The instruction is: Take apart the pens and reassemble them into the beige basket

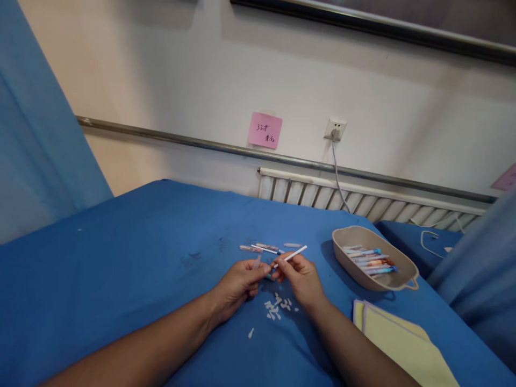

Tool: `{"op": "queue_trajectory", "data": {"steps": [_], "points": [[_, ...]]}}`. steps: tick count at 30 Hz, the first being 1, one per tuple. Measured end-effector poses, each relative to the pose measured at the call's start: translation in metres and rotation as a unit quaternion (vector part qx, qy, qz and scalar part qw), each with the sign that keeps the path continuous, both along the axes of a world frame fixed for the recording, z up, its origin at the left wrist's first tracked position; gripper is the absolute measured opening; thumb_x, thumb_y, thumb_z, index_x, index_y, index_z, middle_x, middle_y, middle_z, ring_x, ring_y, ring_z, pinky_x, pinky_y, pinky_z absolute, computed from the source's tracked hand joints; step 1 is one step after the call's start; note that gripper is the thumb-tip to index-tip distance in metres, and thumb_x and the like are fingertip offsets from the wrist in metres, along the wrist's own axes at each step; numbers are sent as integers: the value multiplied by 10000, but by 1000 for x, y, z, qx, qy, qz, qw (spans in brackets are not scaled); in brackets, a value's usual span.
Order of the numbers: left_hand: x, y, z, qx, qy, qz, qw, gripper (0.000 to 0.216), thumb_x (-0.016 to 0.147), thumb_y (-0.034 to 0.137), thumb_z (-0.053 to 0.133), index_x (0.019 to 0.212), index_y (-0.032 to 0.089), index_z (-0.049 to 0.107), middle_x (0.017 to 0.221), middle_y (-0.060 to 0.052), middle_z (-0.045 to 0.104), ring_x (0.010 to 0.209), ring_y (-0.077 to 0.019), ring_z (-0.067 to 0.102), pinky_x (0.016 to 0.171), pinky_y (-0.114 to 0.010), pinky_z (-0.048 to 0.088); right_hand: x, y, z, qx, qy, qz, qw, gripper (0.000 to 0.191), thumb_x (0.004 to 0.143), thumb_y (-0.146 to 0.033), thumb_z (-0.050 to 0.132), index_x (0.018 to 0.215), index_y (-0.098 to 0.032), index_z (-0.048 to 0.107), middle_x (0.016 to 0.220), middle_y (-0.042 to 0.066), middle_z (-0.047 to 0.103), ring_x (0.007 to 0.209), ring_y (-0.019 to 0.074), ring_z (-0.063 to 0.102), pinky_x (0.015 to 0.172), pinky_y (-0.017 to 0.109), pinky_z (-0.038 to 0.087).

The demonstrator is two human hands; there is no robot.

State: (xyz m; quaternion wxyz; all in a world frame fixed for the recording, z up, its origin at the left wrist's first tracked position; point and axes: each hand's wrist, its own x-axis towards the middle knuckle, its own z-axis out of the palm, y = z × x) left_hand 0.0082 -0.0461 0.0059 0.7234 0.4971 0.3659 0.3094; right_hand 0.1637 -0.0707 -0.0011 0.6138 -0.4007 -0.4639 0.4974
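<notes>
Left grip (241,278) pinches translucent tube (257,262); right grip (301,278) pinches white stick (297,251); blue cloth (133,258) runs wide to its left edge.

Right hand (303,277) pinching a white stick (296,253), left hand (242,279) a pale tube (257,262), white scraps (274,309) scattered nearby!

Two hands (302,278), one basin (365,237), one socket (335,129) and two pink notes (265,130) show.

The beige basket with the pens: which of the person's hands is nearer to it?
Right. The right hand is left of the basket, across some blue cloth; the left hand is farther left, past the right hand.
</notes>
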Motion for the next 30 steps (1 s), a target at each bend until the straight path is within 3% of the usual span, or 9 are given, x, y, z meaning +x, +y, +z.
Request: {"op": "queue_trajectory", "data": {"steps": [5, 8, 11, 18, 30], "points": [[-2, 2, 3, -21, -29, 5, 999, 363, 709, 483, 650, 797, 140, 571, 519, 98, 298, 428, -41, 183, 436, -221, 130, 3, 3, -2, -26, 63, -4, 998, 273, 703, -421, 689, 759, -163, 618, 738, 27, 671, 568, 122, 591, 520, 235, 457], [-4, 4, 5, -22, -17, -3, 1000, 435, 755, 548, 540, 910, 145, 586, 533, 86, 326, 426, -51, 222, 439, -213, 162, 7, 6, -2, -35, 93, -19, 995, 285, 696, -422, 696, 771, -161, 607, 744, 25, 662, 567, 115, 584, 508, 220, 443], [-3, 5, 7, 6, 4, -22, 1000, 430, 785, 548, 462, 880, 147, 585, 548, 67, 379, 424, -57, 254, 442, -210, 200, 10, 6, -1, -36, 101, -34, 994, 320, 671, -441, 711, 779, -159, 607, 740, 29, 659, 551, 113, 570, 491, 216, 426], [0, 1, 7, 88, 72, -56, 992, 404, 771, 543, 493, 823, 149, 567, 534, 65, 398, 421, -65, 283, 423, -212, 186, 10, 4, 4, -32, 96, -34, 994, 328, 672, -450, 707, 784, -157, 609, 705, 20, 649, 541, 108, 559, 490, 215, 413], [1, -1, 5, 105, 67, -70, 990, 408, 773, 553, 501, 816, 150, 549, 554, 59, 402, 433, -64, 295, 424, -206, 183, 7, 3, 2, -35, 64, -10, 997, 317, 678, -454, 695, 753, -159, 607, 707, 19, 669, 500, 105, 564, 466, 218, 407]]}}
